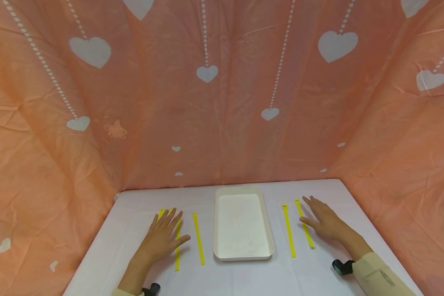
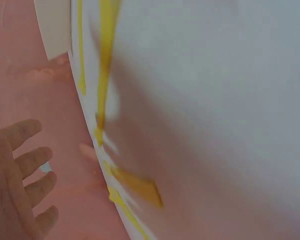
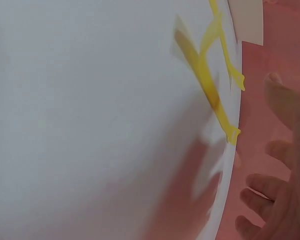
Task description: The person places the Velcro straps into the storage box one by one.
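Observation:
My left hand (image 1: 160,238) hovers palm down with fingers spread, holding nothing. Beneath it lie two yellow strap ties with slotted heads, partly hidden: a middle tie (image 1: 177,257) and an outer tie (image 1: 161,212). A third tie (image 1: 199,238) lies just right of that thumb. On the other side, my right hand (image 1: 323,220) is spread too and empty, its thumb overlapping a yellow tie (image 1: 308,234) in the head view. Another tie (image 1: 289,232) lies nearer the middle. The right wrist view shows the right-hand fingers (image 3: 265,186) apart above the table, casting a shadow.
Between the two groups of ties stands a shallow white tray (image 1: 241,226) with a bare floor. A white cloth (image 1: 233,279) covers the table. An orange-pink curtain (image 1: 229,152) with hearts encloses the back and both sides.

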The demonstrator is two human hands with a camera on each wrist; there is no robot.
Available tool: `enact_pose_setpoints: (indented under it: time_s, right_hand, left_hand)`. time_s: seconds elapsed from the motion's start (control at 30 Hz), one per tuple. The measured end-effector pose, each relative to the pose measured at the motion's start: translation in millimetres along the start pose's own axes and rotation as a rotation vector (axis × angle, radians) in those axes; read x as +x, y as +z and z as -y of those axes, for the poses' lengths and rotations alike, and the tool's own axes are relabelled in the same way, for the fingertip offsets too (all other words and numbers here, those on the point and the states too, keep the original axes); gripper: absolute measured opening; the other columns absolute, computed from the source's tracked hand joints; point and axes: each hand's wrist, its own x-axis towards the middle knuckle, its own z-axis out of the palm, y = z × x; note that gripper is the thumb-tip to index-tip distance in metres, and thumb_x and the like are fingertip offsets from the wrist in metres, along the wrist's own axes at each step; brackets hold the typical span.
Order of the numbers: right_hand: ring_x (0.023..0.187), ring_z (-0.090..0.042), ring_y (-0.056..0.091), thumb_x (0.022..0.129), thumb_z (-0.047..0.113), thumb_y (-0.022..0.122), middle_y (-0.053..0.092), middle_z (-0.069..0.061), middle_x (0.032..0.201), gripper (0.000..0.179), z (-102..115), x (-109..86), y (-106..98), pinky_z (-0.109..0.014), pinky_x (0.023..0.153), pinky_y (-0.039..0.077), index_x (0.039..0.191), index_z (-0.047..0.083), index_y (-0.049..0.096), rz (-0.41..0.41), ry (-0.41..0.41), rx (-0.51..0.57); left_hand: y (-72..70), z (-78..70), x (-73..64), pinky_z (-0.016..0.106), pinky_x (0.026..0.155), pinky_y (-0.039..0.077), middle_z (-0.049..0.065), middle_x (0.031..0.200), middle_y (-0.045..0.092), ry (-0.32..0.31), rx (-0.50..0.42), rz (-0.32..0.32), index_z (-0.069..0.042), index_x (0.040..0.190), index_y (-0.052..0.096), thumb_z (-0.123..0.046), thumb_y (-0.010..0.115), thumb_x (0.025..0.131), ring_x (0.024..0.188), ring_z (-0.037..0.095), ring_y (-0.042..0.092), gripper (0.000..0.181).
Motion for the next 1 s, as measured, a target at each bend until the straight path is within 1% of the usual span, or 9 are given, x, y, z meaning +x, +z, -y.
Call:
enact_pose_setpoints:
  time_s: [0.2, 0.33, 0.43, 0.53, 0.6, 0.7, 0.8, 0.9, 1.0]
  right_hand:
    - [0.15, -0.06, 0.031, 0.1, 0.046, 0.075, 0.035, -0.037, 0.164, 0.088, 1, 6.2, -1, -0.077, 0.12, 0.028, 0.165, 0.001, 0.036, 0.025, 0.025, 0.035]
    - [0.146, -0.059, 0.036, 0.099, 0.041, 0.077, 0.043, -0.035, 0.16, 0.085, -1, 10.3, 1, -0.076, 0.118, 0.031, 0.162, -0.003, 0.04, -0.001, -0.004, 0.047]
    - [0.144, -0.059, 0.04, 0.099, 0.038, 0.078, 0.047, -0.035, 0.157, 0.082, -3, 13.2, 2, -0.076, 0.117, 0.033, 0.159, -0.005, 0.044, -0.021, -0.027, 0.06]
    - [0.143, -0.059, 0.04, 0.099, 0.039, 0.079, 0.047, -0.035, 0.156, 0.082, -4, 16.4, 4, -0.076, 0.116, 0.034, 0.159, -0.003, 0.044, -0.009, 0.007, 0.082]
    - [0.144, -0.058, 0.04, 0.099, 0.041, 0.078, 0.047, -0.035, 0.156, 0.082, -5, 18.9, 4, -0.076, 0.116, 0.034, 0.16, -0.001, 0.043, 0.009, 0.041, 0.098]
    - [0.141, -0.055, 0.045, 0.1, 0.041, 0.077, 0.051, -0.035, 0.152, 0.082, -6, 23.1, 5, -0.075, 0.115, 0.037, 0.161, 0.001, 0.042, 0.026, 0.083, 0.125]
    - [0.135, -0.054, 0.051, 0.1, 0.038, 0.078, 0.055, -0.034, 0.146, 0.08, -6, 26.6, 4, -0.073, 0.112, 0.042, 0.16, 0.0, 0.043, 0.025, 0.094, 0.15]
    - [0.13, -0.052, 0.055, 0.099, 0.035, 0.079, 0.058, -0.033, 0.142, 0.078, -7, 28.7, 5, -0.07, 0.109, 0.047, 0.158, -0.002, 0.045, 0.017, 0.091, 0.16]
    - [0.125, -0.05, 0.058, 0.098, 0.032, 0.081, 0.06, -0.032, 0.138, 0.076, -7, 30.9, 5, -0.068, 0.107, 0.05, 0.156, -0.004, 0.047, 0.006, 0.084, 0.166]
  left_hand:
    - [6.8, -14.6, 7.0, 0.065, 0.131, 0.009, 0.019, 0.173, 0.032, 0.012, 0.009, 0.049, -0.007, 0.165, 0.041, -0.066, 0.063, 0.1, 0.162, 0.044, 0.023, 0.091]
    - [14.5, -21.9, 11.9, 0.063, 0.132, 0.009, 0.018, 0.174, 0.03, 0.032, 0.0, 0.061, -0.008, 0.167, 0.038, -0.067, 0.061, 0.1, 0.162, 0.042, 0.022, 0.092]
    - [17.4, -28.3, 14.4, 0.062, 0.133, 0.008, 0.018, 0.175, 0.029, 0.047, -0.017, 0.084, -0.008, 0.168, 0.036, -0.069, 0.061, 0.1, 0.163, 0.042, 0.021, 0.094]
    - [19.6, -35.9, 16.7, 0.062, 0.133, 0.008, 0.018, 0.174, 0.029, 0.069, -0.024, 0.09, -0.006, 0.167, 0.035, -0.07, 0.061, 0.099, 0.163, 0.042, 0.021, 0.097]
    - [20.8, -41.1, 18.4, 0.063, 0.132, 0.011, 0.019, 0.173, 0.031, 0.097, -0.02, 0.075, -0.004, 0.166, 0.036, -0.07, 0.062, 0.099, 0.162, 0.042, 0.024, 0.098]
    - [22.7, -49.2, 20.5, 0.063, 0.132, 0.014, 0.021, 0.173, 0.032, 0.138, -0.024, 0.061, -0.001, 0.166, 0.037, -0.069, 0.062, 0.098, 0.161, 0.043, 0.026, 0.099]
    - [25.5, -56.2, 22.3, 0.062, 0.132, 0.013, 0.022, 0.173, 0.031, 0.165, -0.033, 0.076, 0.0, 0.166, 0.035, -0.07, 0.062, 0.098, 0.161, 0.043, 0.026, 0.101]
    - [29.4, -61.3, 23.2, 0.06, 0.133, 0.013, 0.021, 0.174, 0.03, 0.177, -0.028, 0.098, 0.0, 0.166, 0.033, -0.071, 0.06, 0.098, 0.161, 0.042, 0.025, 0.102]
    - [33.1, -65.2, 23.2, 0.06, 0.132, 0.015, 0.021, 0.173, 0.03, 0.196, -0.014, 0.096, 0.0, 0.167, 0.033, -0.073, 0.059, 0.098, 0.161, 0.041, 0.026, 0.104]
